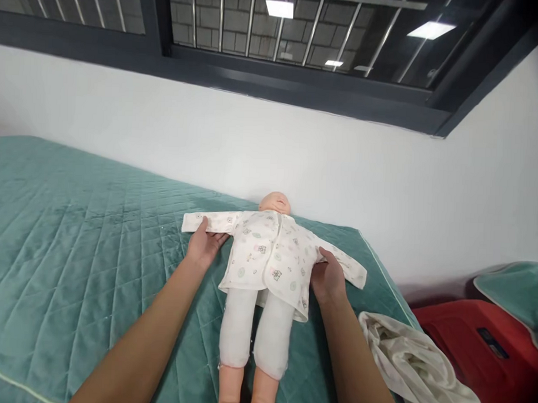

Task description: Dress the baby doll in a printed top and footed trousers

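A baby doll (275, 201) lies on its back on the green quilted cover, its head close to the wall. It is dressed in a white printed baby shirt (267, 254) that meets down the front, with both sleeves spread outward. White padded leggings (238, 327) cover the legs, and bare lower legs show below them. My left hand (204, 246) grips the sleeve on the left, thumb on top and fingers underneath. On the other side, my right hand (329, 277) holds the right-side sleeve near the shirt's body; its fingers are partly hidden behind the cloth.
A crumpled white cloth (415, 365) lies at the cover's right edge. Beside it is a red plastic object (480, 344), partly under another green cloth (519, 292). Behind the quilted cover (95, 236) rises a white wall (209, 135) with a dark-framed window (299, 85).
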`<state>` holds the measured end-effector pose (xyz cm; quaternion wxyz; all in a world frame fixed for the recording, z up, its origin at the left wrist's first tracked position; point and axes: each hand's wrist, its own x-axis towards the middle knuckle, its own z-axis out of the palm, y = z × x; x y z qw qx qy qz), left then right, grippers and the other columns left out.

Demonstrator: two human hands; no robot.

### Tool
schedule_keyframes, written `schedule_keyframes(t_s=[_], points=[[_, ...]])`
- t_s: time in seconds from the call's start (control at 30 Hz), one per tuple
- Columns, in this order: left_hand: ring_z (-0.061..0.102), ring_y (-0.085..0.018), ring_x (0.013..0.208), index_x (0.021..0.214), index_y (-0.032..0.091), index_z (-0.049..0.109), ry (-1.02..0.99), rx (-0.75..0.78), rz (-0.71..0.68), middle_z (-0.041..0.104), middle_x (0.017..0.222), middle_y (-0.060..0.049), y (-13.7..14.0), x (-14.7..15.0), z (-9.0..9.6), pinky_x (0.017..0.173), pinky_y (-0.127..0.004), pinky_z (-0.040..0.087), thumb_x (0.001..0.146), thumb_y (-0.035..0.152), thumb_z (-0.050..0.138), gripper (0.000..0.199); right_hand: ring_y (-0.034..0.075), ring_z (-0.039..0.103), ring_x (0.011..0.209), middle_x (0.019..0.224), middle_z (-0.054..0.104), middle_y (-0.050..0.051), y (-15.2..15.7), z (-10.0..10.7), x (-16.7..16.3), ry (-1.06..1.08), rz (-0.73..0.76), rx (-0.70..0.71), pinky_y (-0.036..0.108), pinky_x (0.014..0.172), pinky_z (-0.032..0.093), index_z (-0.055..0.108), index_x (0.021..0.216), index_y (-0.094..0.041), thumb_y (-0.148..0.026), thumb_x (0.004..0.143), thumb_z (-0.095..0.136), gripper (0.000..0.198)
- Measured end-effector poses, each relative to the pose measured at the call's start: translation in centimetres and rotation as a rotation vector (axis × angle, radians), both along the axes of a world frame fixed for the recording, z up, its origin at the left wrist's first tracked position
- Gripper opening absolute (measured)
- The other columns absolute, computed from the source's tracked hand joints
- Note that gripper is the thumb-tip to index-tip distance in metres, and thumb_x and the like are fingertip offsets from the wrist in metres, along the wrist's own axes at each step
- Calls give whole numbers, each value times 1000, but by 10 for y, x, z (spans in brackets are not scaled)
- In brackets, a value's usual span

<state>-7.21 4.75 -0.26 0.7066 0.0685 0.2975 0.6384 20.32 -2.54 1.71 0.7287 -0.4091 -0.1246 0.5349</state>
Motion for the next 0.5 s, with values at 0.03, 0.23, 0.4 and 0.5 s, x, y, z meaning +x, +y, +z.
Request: schedule_keyframes(t_s=[0.03,0.23,0.4,0.5], points=[[70,-25,102,128,15,54,27,7,91,70,115,-16,2,-3,-2,89,-41,59,97,38,46,39,22,72,83,83,75,5,0,-1,3,-7,-21,3,38,87,59,65,99,-14,-15,81,50,24],[63,-21,117,117,16,60,231,-19,443,68,121,-11,11,-21,-7,90,-32,57,99,29,42,28,16,69,69,77,72,1,-3,-5,32,-28,-127,-37,31,72,61,61,89,-19,-14,80,52,14],[64,-20,115,113,17,60,284,-21,483,69,114,-9,14,-29,-13,92,-31,55,97,31,46,25,15,68,71,78,69,-1,-10,-2,55,-12,-241,-32,31,72,61,59,85,-19,-13,77,51,13],[63,-18,113,109,17,59,312,29,456,69,111,-8,14,-34,-18,94,-30,54,97,30,47,22,14,68,73,78,67,0,-10,0,61,-40,-312,-17,28,71,61,58,84,-18,-10,76,49,14]])
